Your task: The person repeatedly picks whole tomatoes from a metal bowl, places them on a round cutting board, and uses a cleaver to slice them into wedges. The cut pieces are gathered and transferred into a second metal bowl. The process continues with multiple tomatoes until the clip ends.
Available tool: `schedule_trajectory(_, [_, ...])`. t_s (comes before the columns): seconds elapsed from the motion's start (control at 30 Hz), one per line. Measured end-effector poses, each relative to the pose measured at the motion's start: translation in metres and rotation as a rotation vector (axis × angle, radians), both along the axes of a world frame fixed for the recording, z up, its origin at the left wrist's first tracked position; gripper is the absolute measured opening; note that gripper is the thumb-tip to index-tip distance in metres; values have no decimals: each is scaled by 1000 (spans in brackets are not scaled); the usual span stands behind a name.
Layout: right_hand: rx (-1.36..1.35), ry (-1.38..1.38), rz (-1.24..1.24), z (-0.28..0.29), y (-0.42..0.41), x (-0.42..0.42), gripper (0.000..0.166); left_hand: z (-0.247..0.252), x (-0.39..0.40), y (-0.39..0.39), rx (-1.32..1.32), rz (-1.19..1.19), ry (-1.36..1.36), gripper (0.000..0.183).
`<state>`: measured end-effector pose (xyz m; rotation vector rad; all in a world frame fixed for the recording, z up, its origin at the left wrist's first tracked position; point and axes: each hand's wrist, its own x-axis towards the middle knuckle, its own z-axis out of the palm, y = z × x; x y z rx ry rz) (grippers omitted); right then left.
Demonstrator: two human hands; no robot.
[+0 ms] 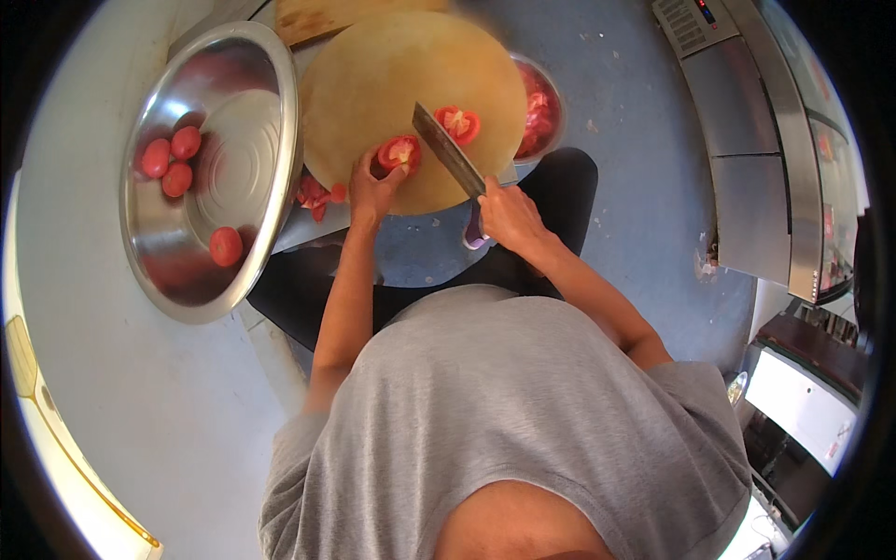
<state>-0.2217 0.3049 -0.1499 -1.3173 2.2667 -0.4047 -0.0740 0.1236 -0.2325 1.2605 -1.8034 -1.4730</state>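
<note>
On a round cutting board (364, 84), my left hand (373, 187) holds a tomato half (399, 153) with its cut face up, near the board's lower edge. My right hand (513, 213) grips the handle of a cleaver (448, 150), whose blade slants up and left over the board. Just right of the blade lies another cut tomato piece (458, 124), its inside showing. A metal bowl of cut tomatoes (537, 115) stands partly hidden behind the board's right edge. Tomato scraps (316, 198) lie below the board's left edge.
A large steel basin (238, 147) with several whole tomatoes (185, 143) stands tilted at the left. Behind the board is a wooden board (350, 15). My knees are close under the board. A steel appliance (749, 161) stands across the blue floor (630, 210) at the right.
</note>
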Motion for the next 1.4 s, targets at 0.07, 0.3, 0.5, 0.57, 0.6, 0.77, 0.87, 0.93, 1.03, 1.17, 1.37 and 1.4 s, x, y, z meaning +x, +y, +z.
schedule_trajectory(0.07, [-70, 4, -13, 17, 0, -1, 19, 5, 1, 2, 114, 40, 61, 52])
schedule_trajectory(0.3, [-59, -4, 150, 19, -15, -1, 16, 5, 0, -10, 73, -93, 68, 49])
schedule_trajectory(0.5, [-118, 29, 197, -29, -77, 3, 19, 4, 6, -7, -159, -208, 11, 50])
schedule_trajectory(0.57, [3, 91, 232, -13, -86, 13, 24, -1, 7, -6, -337, -204, 33, 50])
schedule_trajectory(0.6, [-8, 128, 294, -9, -79, 13, 28, -1, 6, -5, -317, -176, 22, 49])
schedule_trajectory(0.77, [53, 26, 128, -3, -12, -7, 24, 9, 1, 13, -208, -17, -93, 48])
schedule_trajectory(0.87, [20, -10, 73, 19, 1, -1, 19, -6, 4, 11, -117, -9, -7, 49])
schedule_trajectory(0.93, [-19, -27, 70, 32, 0, 2, 18, -2, 5, 10, -188, -22, -61, 49])
schedule_trajectory(1.03, [-59, -35, 132, 38, -3, 6, 17, -2, 6, 8, -159, -6, -57, 48])
schedule_trajectory(1.17, [18, 36, 226, 31, -8, 6, 16, 4, 6, 9, -97, -16, 21, 45])
schedule_trajectory(1.37, [-39, 156, 290, -9, -60, 18, 23, 0, 7, 10, -198, -72, 16, 44])
schedule_trajectory(1.4, [-82, 145, 283, -14, -76, 22, 24, 1, 5, 10, -213, -71, 13, 45])
